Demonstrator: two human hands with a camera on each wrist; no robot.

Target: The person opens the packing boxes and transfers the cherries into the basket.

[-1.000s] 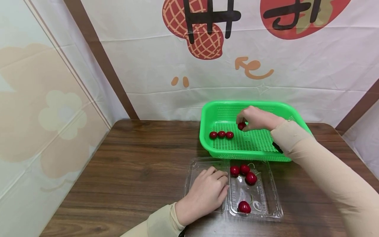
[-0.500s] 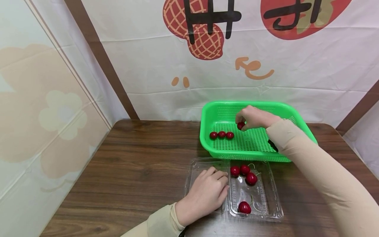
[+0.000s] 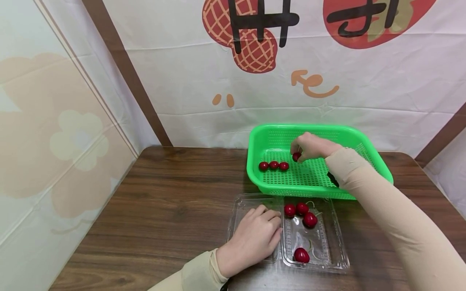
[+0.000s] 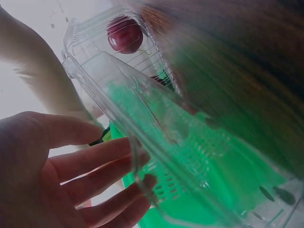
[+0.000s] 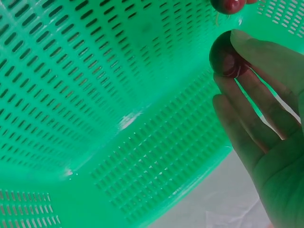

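Observation:
My right hand (image 3: 311, 146) pinches a dark red cherry (image 5: 227, 57) between thumb and fingertips, inside the green plastic basket (image 3: 320, 190). To its left, a short row of cherries (image 3: 274, 165) lies on the basket floor. My left hand (image 3: 253, 238) rests over the left half of a clear plastic clamshell box (image 3: 344, 258). In the left wrist view, its extended fingers (image 4: 102, 164) touch the clear plastic edge. Several cherries lie in the box's right half: a cluster near the back, including one cherry (image 3: 310, 219), and a single cherry (image 3: 301, 255) near the front.
Everything stands on a dark wooden table (image 3: 174, 218). The basket is at the table's back edge, close to a printed white cloth (image 3: 182, 81). The clamshell sits directly in front of the basket. A loose green stem (image 3: 310, 243) lies in the box.
My right hand has shifted slightly left and a little lower within the basket, still pinching the cherry. My left hand and the other cherries stay in place.

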